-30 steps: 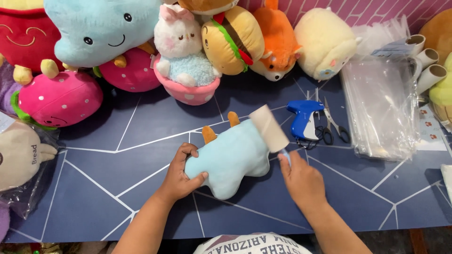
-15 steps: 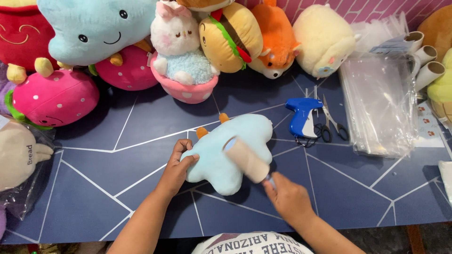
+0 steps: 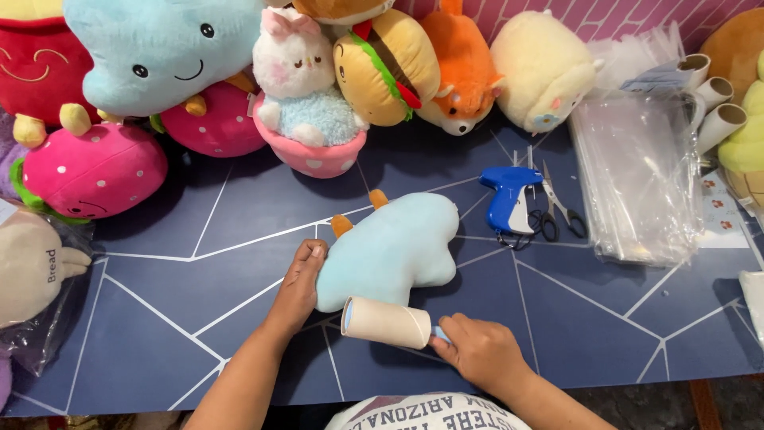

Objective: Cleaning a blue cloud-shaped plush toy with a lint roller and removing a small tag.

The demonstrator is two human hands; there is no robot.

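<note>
A light blue plush toy (image 3: pixel 395 248) with two small orange nubs lies flat on the dark blue table (image 3: pixel 183 239). My left hand (image 3: pixel 300 278) presses against its left edge and holds it steady. My right hand (image 3: pixel 477 350) grips the blue handle of a lint roller (image 3: pixel 386 322). The roller's pale paper drum lies at the plush's near edge, just below it.
A row of plush toys lines the back: a pink strawberry (image 3: pixel 91 170), a big blue one (image 3: pixel 159 52), a burger (image 3: pixel 386 68), an orange fox (image 3: pixel 460 68). A blue tagging gun (image 3: pixel 509 199), scissors (image 3: pixel 557 209) and a stack of clear bags (image 3: pixel 637 183) lie at right.
The lint roller has travelled from the plush's upper right end down across it to its near edge. My right hand came toward me with it. The left hand stayed on the plush.
</note>
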